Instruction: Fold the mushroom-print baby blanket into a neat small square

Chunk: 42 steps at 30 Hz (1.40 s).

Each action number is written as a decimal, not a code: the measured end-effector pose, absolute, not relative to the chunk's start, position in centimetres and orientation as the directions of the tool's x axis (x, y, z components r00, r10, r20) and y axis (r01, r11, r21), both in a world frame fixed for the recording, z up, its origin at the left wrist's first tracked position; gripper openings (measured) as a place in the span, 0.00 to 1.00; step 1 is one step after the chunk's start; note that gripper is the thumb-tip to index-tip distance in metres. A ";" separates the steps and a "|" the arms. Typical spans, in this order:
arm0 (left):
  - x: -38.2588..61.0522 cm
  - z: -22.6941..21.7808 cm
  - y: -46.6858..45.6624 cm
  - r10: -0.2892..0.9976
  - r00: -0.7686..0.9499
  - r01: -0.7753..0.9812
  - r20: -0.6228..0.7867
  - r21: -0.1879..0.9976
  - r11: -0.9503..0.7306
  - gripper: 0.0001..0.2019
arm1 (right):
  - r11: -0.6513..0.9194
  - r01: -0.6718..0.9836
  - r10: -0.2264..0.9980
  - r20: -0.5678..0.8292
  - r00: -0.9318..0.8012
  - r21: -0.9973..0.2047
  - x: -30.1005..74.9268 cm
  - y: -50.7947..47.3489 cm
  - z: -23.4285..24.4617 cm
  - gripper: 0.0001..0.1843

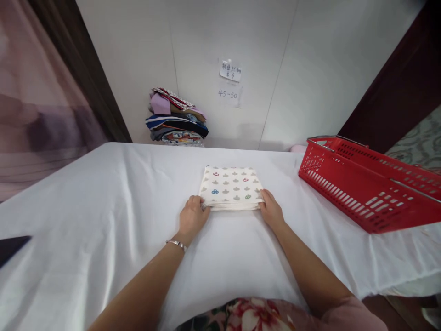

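Note:
A folded cloth [231, 185], cream with small grey, red, blue and green motifs, lies flat on the white-covered table [148, 239] in front of me. Its layered folds show along the near edge. My left hand [193, 215] grips the near left corner, thumb toward the front and fingers curled at the side. At the near right corner, my right hand [271, 209] holds the cloth the same way, its fingertips on the edge. A silver bracelet [177, 245] circles my left wrist.
A red plastic basket [344, 188] with metal handles stands on the right of the table. Behind the far edge is a stack of folded fabrics [177, 122]. Paper notes [230, 71] are stuck on the wall. A dark flat object [14, 247] lies at the left edge.

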<state>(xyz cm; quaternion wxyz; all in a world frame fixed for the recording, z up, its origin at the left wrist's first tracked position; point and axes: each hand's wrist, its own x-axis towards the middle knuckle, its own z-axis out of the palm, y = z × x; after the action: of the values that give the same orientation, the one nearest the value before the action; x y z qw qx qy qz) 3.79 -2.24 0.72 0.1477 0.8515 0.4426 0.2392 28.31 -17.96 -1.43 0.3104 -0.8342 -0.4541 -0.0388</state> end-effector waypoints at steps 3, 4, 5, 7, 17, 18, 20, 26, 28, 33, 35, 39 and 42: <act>3.7 0.8 -2.1 0.818 0.511 0.688 0.266 0.445 -0.574 0.04 | -0.369 0.791 0.725 0.381 0.573 -0.487 28.7 -18.1 -2.0 0.29; 3.6 0.8 -2.1 0.815 0.516 0.688 0.264 0.440 -0.578 0.04 | -0.372 0.791 0.721 0.385 0.576 -0.486 28.9 -18.2 -2.1 0.29; 3.6 0.9 -2.1 0.814 0.519 0.688 0.261 0.438 -0.578 0.03 | -0.377 0.788 0.719 0.383 0.580 -0.486 29.0 -18.2 -2.3 0.29; 3.5 1.1 -2.2 0.817 0.521 0.692 0.247 0.439 -0.573 0.03 | -0.381 0.788 0.719 0.380 0.581 -0.483 29.2 -18.3 -2.4 0.30; 3.1 1.1 -2.0 0.819 0.527 0.675 0.227 0.473 -0.566 0.03 | -0.349 0.806 0.742 0.384 0.549 -0.478 29.1 -18.5 -2.0 0.26; 3.1 1.2 -2.0 0.818 0.530 0.672 0.223 0.477 -0.566 0.03 | -0.348 0.805 0.743 0.382 0.549 -0.480 29.0 -18.5 -2.0 0.26; 3.0 1.3 -1.9 0.822 0.527 0.676 0.213 0.482 -0.558 0.03 | -0.348 0.804 0.741 0.384 0.551 -0.482 29.0 -18.4 -1.9 0.26; 3.1 1.4 -1.6 0.836 0.513 0.692 0.193 0.483 -0.536 0.02 | -0.373 0.796 0.733 0.373 0.568 -0.478 28.9 -18.3 -2.0 0.26; 3.0 1.3 -1.5 0.838 0.510 0.687 0.191 0.495 -0.532 0.02 | -0.366 0.799 0.733 0.382 0.563 -0.477 28.9 -18.3 -2.0 0.25; 2.2 1.3 -1.2 0.815 0.557 0.605 0.161 0.594 -0.530 0.07 | -0.378 0.782 0.737 0.350 0.579 -0.496 29.1 -18.5 -1.8 0.23; 1.7 1.3 -0.8 0.784 0.603 0.549 0.147 0.637 -0.541 0.09 | -0.397 0.774 0.735 0.334 0.590 -0.494 29.0 -18.5 -1.7 0.23; 0.8 1.0 0.2 0.724 0.680 0.465 0.113 0.697 -0.546 0.12 | -0.406 0.777 0.742 0.322 0.588 -0.481 28.9 -18.5 -1.5 0.23; 0.6 0.7 0.6 0.708 0.697 0.432 0.114 0.722 -0.541 0.13 | -0.412 0.778 0.748 0.312 0.586 -0.474 28.9 -18.5 -1.5 0.23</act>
<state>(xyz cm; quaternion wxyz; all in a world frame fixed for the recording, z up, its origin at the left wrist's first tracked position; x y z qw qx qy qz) 0.58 0.65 0.70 0.3439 0.8545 0.3334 0.2010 28.93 -18.52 -1.54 0.2960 -0.8399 -0.4541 -0.0254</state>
